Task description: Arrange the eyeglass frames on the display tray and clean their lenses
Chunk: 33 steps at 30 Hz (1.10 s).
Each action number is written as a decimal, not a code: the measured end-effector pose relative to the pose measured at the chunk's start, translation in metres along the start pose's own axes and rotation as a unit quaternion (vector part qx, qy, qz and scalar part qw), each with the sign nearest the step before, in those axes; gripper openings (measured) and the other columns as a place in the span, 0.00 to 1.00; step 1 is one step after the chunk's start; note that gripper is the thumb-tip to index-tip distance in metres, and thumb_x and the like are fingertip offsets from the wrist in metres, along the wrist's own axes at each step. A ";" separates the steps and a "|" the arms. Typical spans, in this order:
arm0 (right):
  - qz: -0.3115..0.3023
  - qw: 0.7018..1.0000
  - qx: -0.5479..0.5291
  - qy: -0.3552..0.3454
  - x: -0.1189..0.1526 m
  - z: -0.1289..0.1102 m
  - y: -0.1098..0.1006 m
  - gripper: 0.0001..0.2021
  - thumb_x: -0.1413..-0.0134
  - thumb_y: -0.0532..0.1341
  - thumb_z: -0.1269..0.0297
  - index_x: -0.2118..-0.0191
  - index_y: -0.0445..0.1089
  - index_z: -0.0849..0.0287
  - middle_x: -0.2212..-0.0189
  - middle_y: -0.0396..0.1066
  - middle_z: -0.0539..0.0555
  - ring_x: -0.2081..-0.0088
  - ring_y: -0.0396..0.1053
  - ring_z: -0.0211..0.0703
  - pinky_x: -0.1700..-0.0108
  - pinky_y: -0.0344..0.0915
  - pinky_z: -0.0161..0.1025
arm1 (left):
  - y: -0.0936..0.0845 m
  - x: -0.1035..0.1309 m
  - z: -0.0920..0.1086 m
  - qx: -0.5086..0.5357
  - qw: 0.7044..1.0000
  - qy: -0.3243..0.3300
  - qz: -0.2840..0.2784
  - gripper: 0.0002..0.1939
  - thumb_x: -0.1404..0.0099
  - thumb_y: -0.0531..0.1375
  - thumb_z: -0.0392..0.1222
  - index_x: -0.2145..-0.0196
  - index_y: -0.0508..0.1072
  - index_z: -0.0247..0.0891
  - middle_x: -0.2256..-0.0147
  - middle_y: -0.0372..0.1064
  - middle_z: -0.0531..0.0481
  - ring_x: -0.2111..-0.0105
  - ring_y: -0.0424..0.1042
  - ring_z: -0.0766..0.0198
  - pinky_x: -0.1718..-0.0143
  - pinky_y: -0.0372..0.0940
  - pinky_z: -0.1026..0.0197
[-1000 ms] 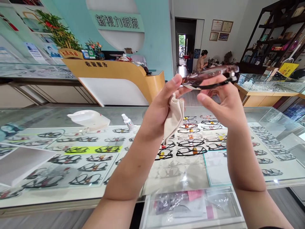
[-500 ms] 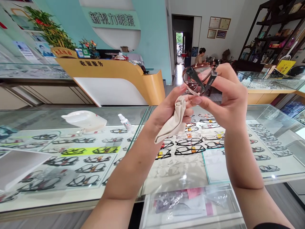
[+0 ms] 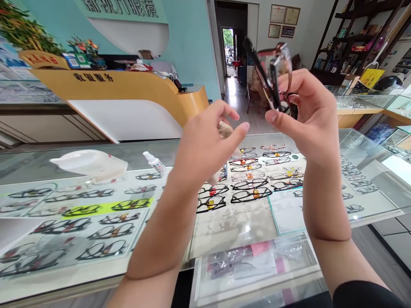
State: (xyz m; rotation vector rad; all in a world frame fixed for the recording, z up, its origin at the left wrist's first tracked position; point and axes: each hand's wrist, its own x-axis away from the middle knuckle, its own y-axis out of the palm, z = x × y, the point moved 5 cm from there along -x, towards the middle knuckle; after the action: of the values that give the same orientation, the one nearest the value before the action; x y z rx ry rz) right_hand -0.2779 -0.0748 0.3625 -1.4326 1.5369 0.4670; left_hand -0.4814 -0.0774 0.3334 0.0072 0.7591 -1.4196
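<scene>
Both forearms are bare from the wrist down to the lower edge of the head view — no watch, strap, bracelet or ring shows on either. The left hand (image 3: 205,147) has short, trimmed nails without polish, and the right hand (image 3: 308,122) has the same plain, short nails. The only clothing in view is the dark, near-black fabric sleeve edge (image 3: 366,293) on the right arm — a curved hem with no print or marking visible, at the lower right corner of the view.
</scene>
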 end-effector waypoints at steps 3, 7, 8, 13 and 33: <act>-0.067 0.998 0.017 -0.011 0.000 0.017 0.000 0.11 0.44 0.73 0.59 0.64 0.70 0.49 0.56 0.75 0.51 0.49 0.74 0.51 0.38 0.71 0.55 | -0.008 0.010 0.008 -0.092 0.991 0.018 -0.094 0.11 0.35 0.70 0.55 0.64 0.79 0.47 0.72 0.76 0.50 0.77 0.71 0.56 0.74 0.60 0.55; -0.171 0.980 0.092 0.052 0.019 0.071 0.001 0.11 0.49 0.72 0.62 0.66 0.68 0.51 0.55 0.76 0.54 0.49 0.73 0.55 0.38 0.67 0.60 | -0.019 0.019 0.015 -0.125 0.980 0.085 -0.128 0.12 0.34 0.68 0.55 0.69 0.78 0.47 0.78 0.74 0.52 0.85 0.61 0.61 0.77 0.56 0.55; -0.199 0.971 0.109 0.075 0.027 0.086 0.001 0.11 0.49 0.71 0.61 0.66 0.68 0.52 0.54 0.77 0.55 0.49 0.72 0.56 0.38 0.66 0.61 | -0.020 0.020 0.015 -0.127 0.978 0.101 -0.129 0.12 0.34 0.68 0.56 0.69 0.78 0.48 0.79 0.73 0.53 0.85 0.61 0.61 0.77 0.57 0.55; -0.318 0.915 0.174 0.178 0.062 0.143 -0.007 0.09 0.44 0.66 0.55 0.66 0.72 0.54 0.46 0.77 0.59 0.42 0.69 0.60 0.34 0.61 0.60 | -0.017 0.024 0.014 -0.131 0.974 0.101 -0.155 0.14 0.33 0.65 0.60 0.66 0.79 0.49 0.81 0.67 0.53 0.75 0.72 0.54 0.65 0.68 0.55; -0.525 0.701 0.405 0.263 0.106 0.182 0.006 0.10 0.37 0.67 0.64 0.54 0.87 0.52 0.54 0.83 0.58 0.45 0.73 0.57 0.40 0.55 0.52 | 0.001 0.023 0.020 -0.257 0.947 -0.026 -0.193 0.20 0.36 0.62 0.64 0.67 0.78 0.44 0.81 0.62 0.52 0.66 0.75 0.48 0.49 0.64 0.49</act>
State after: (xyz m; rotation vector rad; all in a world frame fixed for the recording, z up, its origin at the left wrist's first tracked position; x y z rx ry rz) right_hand -0.2007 0.0122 0.1870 -1.4432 0.8087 -1.2640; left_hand -0.4717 -0.1067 0.3374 -0.6104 1.1102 -1.5377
